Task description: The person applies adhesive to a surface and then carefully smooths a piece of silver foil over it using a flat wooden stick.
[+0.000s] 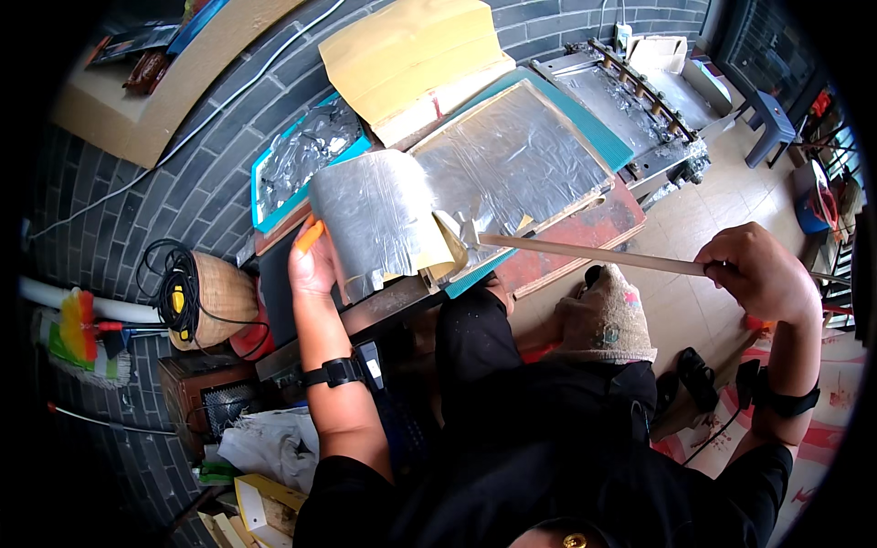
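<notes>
My left hand grips the left edge of a turned-back bundle of foil-faced paper sheets. An orange cover wraps one of its digits. In my right hand is a long, flat, thin stick, probably wood or bamboo. The stick's far tip meets crumpled foil at the fold, beside the lifted yellowish paper corner. To the right of the fold lies a wide silver foil sheet on a stack with pale edges. Beneath that stack is a teal ribbed board.
A blue tray of crumpled foil stands at the back left, near yellow paper. A metal apparatus stands at the far right. My knees and a dusty cloth are below the reddish bench. A wicker basket holds coiled cable.
</notes>
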The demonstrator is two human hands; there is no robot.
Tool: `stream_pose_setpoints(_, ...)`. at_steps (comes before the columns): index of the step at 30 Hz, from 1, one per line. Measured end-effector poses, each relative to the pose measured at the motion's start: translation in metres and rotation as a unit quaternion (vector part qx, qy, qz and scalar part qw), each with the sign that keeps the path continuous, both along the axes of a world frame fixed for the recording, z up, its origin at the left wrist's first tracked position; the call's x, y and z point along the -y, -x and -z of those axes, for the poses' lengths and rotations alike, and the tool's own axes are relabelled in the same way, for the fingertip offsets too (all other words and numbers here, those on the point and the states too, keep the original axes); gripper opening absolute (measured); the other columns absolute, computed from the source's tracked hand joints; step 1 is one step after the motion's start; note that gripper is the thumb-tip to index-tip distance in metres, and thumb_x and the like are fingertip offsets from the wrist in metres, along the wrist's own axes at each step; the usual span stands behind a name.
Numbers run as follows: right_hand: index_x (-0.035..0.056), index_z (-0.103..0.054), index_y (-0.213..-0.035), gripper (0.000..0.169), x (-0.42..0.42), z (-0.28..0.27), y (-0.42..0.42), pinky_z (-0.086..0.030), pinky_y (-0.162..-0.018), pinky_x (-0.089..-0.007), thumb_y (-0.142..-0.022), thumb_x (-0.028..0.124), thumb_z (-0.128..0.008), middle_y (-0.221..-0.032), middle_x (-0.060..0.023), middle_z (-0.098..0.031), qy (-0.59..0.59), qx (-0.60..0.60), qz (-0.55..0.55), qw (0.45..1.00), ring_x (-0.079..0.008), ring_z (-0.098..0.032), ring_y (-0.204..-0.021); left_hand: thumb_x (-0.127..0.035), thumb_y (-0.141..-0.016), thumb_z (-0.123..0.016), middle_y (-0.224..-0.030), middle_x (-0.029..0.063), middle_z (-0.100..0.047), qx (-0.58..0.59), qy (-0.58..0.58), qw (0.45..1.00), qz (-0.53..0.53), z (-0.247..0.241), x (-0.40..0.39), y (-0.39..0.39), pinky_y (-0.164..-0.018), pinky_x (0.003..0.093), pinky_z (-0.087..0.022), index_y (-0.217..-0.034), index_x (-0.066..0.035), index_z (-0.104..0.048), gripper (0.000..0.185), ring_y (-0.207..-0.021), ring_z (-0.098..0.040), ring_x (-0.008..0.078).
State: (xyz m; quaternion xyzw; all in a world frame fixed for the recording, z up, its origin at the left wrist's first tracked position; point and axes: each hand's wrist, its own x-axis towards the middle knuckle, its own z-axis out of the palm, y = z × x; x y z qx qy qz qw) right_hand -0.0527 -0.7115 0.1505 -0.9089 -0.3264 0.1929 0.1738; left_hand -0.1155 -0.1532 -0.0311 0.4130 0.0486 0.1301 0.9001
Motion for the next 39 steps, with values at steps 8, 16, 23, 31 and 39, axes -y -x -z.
stream_pose_setpoints(8,-0.0029,-0.067,-0.087,0.014,0.003,0.000,-0.003,-0.048,-0.063,-0.0382,-0.075,0.001,-0.062,-0.073,-0.0170,-0.064,0.019,-0.018,0.038,0.999,-0.0323,-0.062,-0.069,-0.007,-0.090,-0.052,-0.118,0.0117,-0.063,0.000,-0.016,1.000,-0.001,-0.005,-0.026,0.021,-0.097,0.0366,-0.044,-0.123,0.000,-0.054,0.034,-0.110,-0.059,0.0242)
stream_pose_setpoints(16,-0.0056,-0.065,-0.083,0.011,0.005,0.000,-0.006,-0.045,-0.051,-0.0336,-0.074,-0.002,-0.060,-0.062,-0.0140,-0.060,-0.013,-0.043,0.076,0.996,-0.0243,-0.059,-0.053,-0.008,-0.088,-0.055,-0.127,0.0107,-0.058,-0.013,-0.076,0.997,0.006,-0.014,-0.078,0.069,-0.103,0.0364,-0.039,-0.132,0.000,-0.047,0.045,-0.118,-0.053,0.0227)
stream_pose_setpoints(23,-0.0085,-0.059,-0.086,0.013,0.003,0.002,-0.014,-0.043,-0.042,-0.0242,-0.075,-0.012,-0.052,-0.061,-0.0063,-0.055,-0.108,-0.065,0.149,0.981,-0.0127,-0.055,-0.044,-0.009,-0.091,-0.054,-0.118,0.0057,-0.062,-0.137,-0.136,0.981,-0.026,0.005,-0.126,0.097,-0.093,0.0307,-0.045,-0.131,-0.002,-0.050,0.041,-0.107,-0.059,0.0173)
stream_pose_setpoints(31,-0.0081,-0.053,-0.097,0.016,-0.074,0.005,-0.022,-0.047,-0.045,-0.0241,-0.083,-0.013,-0.047,-0.068,-0.0071,-0.057,-0.198,-0.153,0.089,0.964,-0.0160,-0.063,-0.049,-0.003,-0.086,-0.060,-0.101,0.0054,-0.066,-0.274,-0.228,0.932,-0.061,0.011,-0.142,0.092,-0.079,0.0290,-0.049,-0.118,-0.001,-0.058,0.032,-0.088,-0.064,0.0156)
stream_pose_setpoints(39,-0.0027,-0.062,-0.099,0.022,-0.171,0.018,-0.028,-0.047,-0.057,-0.0340,-0.079,-0.006,-0.055,-0.067,-0.0160,-0.061,-0.134,-0.049,-0.144,0.979,-0.0270,-0.063,-0.061,-0.015,-0.086,-0.066,-0.096,0.0047,-0.066,-0.334,-0.238,0.906,-0.103,0.005,-0.147,0.087,-0.073,0.0287,-0.052,-0.112,-0.003,-0.060,0.029,-0.082,-0.065,0.0156)
